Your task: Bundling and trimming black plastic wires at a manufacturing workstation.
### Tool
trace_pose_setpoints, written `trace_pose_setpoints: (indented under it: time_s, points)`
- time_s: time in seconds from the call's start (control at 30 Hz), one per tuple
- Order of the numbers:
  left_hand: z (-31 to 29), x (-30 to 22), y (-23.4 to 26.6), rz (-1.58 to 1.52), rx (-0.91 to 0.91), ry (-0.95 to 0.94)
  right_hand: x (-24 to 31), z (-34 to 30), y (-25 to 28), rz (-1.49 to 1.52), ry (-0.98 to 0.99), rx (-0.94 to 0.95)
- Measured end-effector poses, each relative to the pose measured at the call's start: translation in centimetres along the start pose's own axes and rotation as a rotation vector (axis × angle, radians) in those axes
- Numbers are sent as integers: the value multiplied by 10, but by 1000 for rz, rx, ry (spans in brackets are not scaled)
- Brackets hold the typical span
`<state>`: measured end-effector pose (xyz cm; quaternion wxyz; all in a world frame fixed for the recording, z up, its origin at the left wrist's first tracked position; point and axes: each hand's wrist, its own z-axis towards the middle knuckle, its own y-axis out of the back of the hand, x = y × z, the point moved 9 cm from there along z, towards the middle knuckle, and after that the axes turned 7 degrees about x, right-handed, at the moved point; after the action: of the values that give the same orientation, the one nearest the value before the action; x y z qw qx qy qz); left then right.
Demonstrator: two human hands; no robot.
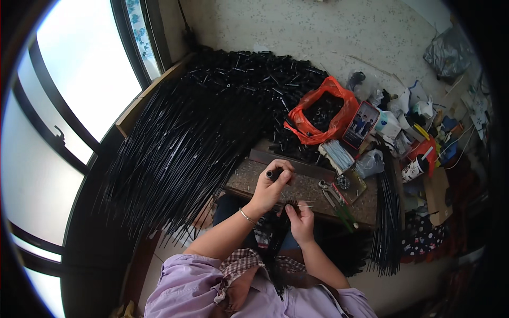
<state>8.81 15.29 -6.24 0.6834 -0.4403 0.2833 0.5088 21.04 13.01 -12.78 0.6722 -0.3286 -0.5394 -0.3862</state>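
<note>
My left hand [268, 191] is closed around a short black tube [271, 174], its hollow end facing up and left. Just below and to the right, my right hand [302, 224] is pinched shut on a small dark piece [291, 203], whose kind I cannot make out. A thin pale wire or stick sticks out to the right beside those fingers. Both hands are over my lap, at the near edge of a worn brown work board [245, 176]. Left of them lies a huge spread of long thin black rods [175, 143]. Many short black tubes [249, 66] are heaped behind.
An orange-red plastic bag [347, 108] holds dark small parts. Right of it are a phone [361, 124], face masks [338, 153], pliers with green handles [339, 206], a patterned cup [415, 168] and clutter. More black rods [388, 222] hang over the board's right end. Windows [79, 63] stand at left.
</note>
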Motion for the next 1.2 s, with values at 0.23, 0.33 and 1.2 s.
trace_pose_setpoints:
  time_s: [0.23,0.33,1.2]
  points:
    - [-72,66,30,-531,-131,572,-21,-2,8,387,-179,-83]
    - [-85,70,14,-831,-50,635,-20,-1,-3,498,-194,-123]
    - [-65,25,25,115,-102,322,-23,0,-10,500,-96,-166]
